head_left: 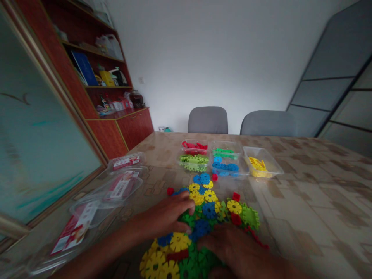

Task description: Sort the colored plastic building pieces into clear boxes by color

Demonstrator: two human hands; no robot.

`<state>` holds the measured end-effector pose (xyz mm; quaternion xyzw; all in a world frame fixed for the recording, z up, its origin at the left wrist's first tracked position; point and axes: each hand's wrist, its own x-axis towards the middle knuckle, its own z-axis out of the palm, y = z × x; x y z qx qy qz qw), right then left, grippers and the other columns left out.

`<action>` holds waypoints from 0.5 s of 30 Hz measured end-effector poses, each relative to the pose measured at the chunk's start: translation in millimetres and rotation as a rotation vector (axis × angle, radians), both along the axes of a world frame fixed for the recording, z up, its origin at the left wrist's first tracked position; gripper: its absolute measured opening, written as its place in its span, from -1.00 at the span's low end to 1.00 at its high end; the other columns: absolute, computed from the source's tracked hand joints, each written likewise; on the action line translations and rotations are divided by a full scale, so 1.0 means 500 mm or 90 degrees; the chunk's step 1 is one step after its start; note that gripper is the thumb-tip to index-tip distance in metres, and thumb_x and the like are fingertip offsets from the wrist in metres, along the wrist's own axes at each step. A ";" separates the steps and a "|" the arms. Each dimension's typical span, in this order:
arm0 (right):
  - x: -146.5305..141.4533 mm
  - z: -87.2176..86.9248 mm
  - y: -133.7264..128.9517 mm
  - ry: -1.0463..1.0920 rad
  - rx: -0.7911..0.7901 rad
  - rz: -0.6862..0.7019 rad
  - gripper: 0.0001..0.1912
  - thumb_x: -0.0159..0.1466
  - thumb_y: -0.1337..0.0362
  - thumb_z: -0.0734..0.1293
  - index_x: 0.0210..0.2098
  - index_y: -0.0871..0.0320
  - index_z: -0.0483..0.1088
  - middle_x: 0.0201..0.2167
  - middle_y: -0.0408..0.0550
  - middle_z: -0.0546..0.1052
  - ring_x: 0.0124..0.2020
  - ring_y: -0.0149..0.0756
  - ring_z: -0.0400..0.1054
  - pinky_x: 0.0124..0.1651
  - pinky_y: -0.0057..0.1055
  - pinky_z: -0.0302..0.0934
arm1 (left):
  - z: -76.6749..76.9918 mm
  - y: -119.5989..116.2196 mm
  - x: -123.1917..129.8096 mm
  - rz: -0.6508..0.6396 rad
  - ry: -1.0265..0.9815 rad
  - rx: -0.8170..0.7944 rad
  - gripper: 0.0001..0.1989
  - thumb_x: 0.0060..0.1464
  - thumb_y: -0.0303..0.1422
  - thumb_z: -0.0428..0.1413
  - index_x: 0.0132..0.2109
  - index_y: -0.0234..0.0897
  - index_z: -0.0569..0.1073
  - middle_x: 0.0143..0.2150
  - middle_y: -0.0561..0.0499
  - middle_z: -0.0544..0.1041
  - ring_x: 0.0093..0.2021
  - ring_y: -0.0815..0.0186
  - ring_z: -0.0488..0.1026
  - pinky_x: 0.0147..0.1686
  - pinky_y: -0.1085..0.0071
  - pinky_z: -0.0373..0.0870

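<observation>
A pile of notched plastic discs in yellow, blue and green, with some red pieces, lies on the table. My left hand is over the left of the pile, thumb and fingers apart, with nothing seen between them. Low over the right part is my right hand, its fingertips down among green and blue discs; what they hold, if anything, is hidden. Yellow discs lie at the near left. A light green piece and a red cube sit at the right edge.
Behind the pile, clear tubs hold red pieces, light green pieces, green pieces, blue discs and yellow pieces. Clear labelled lids lie at the left. Two grey chairs stand beyond the table.
</observation>
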<state>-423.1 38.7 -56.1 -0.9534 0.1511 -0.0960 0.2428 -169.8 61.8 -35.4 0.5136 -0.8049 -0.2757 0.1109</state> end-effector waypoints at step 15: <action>-0.014 0.046 -0.036 -0.037 0.210 -0.070 -0.77 0.07 0.53 0.42 -0.31 0.15 0.43 -0.49 -0.24 0.40 -0.49 -0.47 0.27 -0.51 -0.58 0.04 | -0.009 -0.007 0.023 0.002 0.022 -0.003 -0.66 0.04 -0.34 0.27 -0.04 -0.20 0.39 -0.07 -0.01 0.35 -0.09 0.19 0.33 -0.17 0.39 0.18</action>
